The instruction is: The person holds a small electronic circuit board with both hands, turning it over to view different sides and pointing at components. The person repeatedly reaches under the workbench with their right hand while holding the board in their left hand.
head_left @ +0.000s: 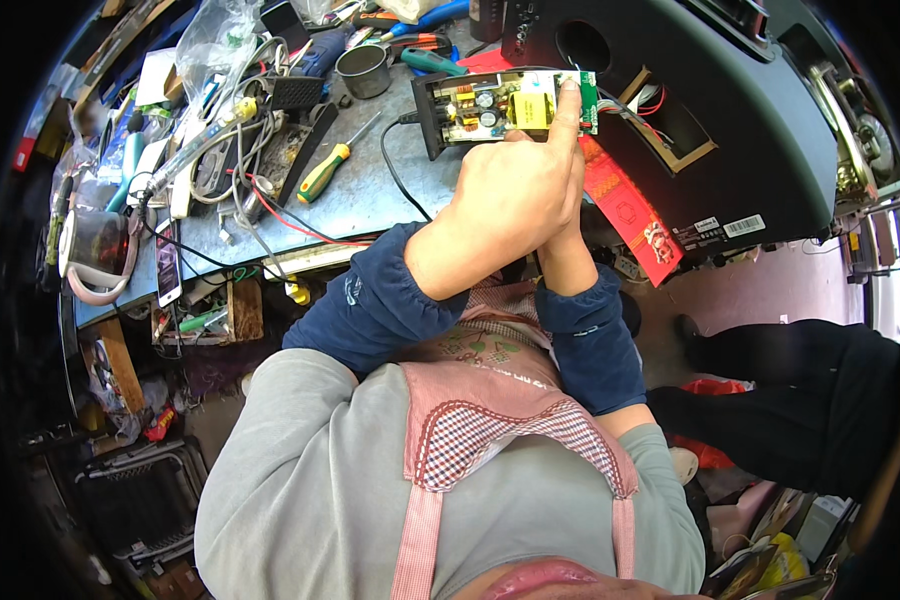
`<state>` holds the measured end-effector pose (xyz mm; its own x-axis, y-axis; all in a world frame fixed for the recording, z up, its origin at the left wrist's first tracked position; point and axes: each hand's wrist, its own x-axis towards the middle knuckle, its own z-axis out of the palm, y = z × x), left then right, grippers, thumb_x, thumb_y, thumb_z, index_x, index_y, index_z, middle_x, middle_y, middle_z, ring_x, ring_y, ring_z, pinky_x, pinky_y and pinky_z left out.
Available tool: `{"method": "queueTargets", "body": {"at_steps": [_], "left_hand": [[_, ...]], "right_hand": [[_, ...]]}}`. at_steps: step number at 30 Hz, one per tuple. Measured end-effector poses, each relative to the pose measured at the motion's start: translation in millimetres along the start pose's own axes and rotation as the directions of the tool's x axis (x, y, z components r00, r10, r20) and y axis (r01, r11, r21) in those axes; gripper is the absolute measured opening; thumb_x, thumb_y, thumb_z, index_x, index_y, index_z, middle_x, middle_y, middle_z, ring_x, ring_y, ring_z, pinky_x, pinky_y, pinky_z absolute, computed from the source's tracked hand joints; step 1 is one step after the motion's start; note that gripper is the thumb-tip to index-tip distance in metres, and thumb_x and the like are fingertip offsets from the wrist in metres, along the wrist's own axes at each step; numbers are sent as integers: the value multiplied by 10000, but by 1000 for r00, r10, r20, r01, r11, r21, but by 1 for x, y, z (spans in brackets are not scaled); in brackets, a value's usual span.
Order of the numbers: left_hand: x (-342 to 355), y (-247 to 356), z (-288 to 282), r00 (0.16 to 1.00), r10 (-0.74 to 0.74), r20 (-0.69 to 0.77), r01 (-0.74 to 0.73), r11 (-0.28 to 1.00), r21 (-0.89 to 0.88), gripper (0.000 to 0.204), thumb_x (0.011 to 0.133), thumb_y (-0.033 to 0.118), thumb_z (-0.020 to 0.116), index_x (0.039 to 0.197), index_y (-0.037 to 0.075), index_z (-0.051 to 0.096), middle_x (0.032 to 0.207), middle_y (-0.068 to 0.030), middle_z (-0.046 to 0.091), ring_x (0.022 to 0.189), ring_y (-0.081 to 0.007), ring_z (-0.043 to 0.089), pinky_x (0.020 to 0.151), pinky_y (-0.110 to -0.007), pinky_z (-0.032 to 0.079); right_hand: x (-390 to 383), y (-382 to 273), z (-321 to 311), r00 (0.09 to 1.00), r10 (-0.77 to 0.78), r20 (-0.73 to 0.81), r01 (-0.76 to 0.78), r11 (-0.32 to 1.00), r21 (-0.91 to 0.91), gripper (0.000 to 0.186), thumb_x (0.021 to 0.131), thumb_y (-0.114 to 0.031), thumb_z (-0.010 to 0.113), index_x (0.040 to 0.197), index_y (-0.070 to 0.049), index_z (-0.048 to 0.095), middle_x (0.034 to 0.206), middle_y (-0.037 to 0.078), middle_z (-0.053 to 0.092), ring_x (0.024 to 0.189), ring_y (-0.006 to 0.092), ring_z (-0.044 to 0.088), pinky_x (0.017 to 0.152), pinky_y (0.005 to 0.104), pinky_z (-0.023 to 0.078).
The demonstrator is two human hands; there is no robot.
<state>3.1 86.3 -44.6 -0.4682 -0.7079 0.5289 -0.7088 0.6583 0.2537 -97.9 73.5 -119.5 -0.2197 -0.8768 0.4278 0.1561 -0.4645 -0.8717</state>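
Observation:
A yellow-and-green circuit board (500, 105) with a black end panel lies near the far edge of the bench, and a black cord leads off its left end. My left hand (505, 190) reaches across in front of it. Its index finger stretches over the board's right end, while the other fingers bend down at the near edge, their tips hidden. My right hand (568, 235) is mostly behind the left; only its wrist side shows, so its fingers cannot be seen. From the board, thin wires run into a cutout in a black cabinet (770, 150).
A green-and-yellow screwdriver (325, 172), a metal cup (364, 70), tangled cables and several tools crowd the bench's left side. A phone (168, 265) lies at its near left edge. Red paper (630, 210) hangs beside the cabinet. Another person's dark-clothed leg (770, 400) is at right.

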Motion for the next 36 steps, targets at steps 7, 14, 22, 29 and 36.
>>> {"method": "queueTargets", "body": {"at_steps": [7, 14, 22, 29, 36], "left_hand": [[-6, 7, -7, 1000, 12, 21, -13, 997, 80, 732, 963, 224, 705, 1626, -29, 523, 750, -183, 708, 600, -292, 729, 546, -408, 583], [-15, 0, 3, 996, 86, -39, -87, 996, -14, 784, 903, 117, 708, 1648, 4, 493, 822, -167, 749, 636, -334, 737, 592, -442, 593], [-24, -7, 12, 976, 112, -188, -134, 984, -113, 503, 931, 55, 726, 1433, 52, 701, 829, -165, 742, 689, -331, 742, 635, -442, 580], [-37, -25, 7, 941, 126, -313, -218, 936, -278, 366, 917, -5, 779, 1281, 21, 784, 923, -171, 779, 696, -282, 724, 666, -369, 587], [-35, -93, -19, 817, -154, -556, 32, 974, -224, 583, 941, 111, 833, 1479, 4, 635, 1208, -123, 700, 1012, -240, 641, 865, -361, 548]], "right_hand": [[-3, -8, 5, 999, 9, -32, -9, 1000, -10, 576, 1036, -115, 770, 1548, 34, 552, 1142, 99, 782, 962, 187, 760, 825, 359, 626], [3, -7, 3, 997, -17, -71, 13, 998, -61, 249, 938, -57, 846, 1132, 64, 748, 982, 98, 790, 806, 170, 719, 686, 341, 585], [2, -5, 1, 998, 68, -17, -68, 998, -2, 217, 974, -61, 823, 1159, 2, 730, 997, 22, 762, 832, 127, 680, 732, 308, 571], [0, -2, 4, 991, 130, -20, -120, 958, 261, 307, 945, -61, 876, 1199, 16, 723, 1093, 75, 791, 936, 144, 732, 805, 322, 601], [0, -1, 5, 994, 105, -13, -96, 943, 318, 528, 927, -30, 889, 1382, 37, 630, 1298, 131, 767, 1181, 213, 744, 1067, 370, 587]]}}
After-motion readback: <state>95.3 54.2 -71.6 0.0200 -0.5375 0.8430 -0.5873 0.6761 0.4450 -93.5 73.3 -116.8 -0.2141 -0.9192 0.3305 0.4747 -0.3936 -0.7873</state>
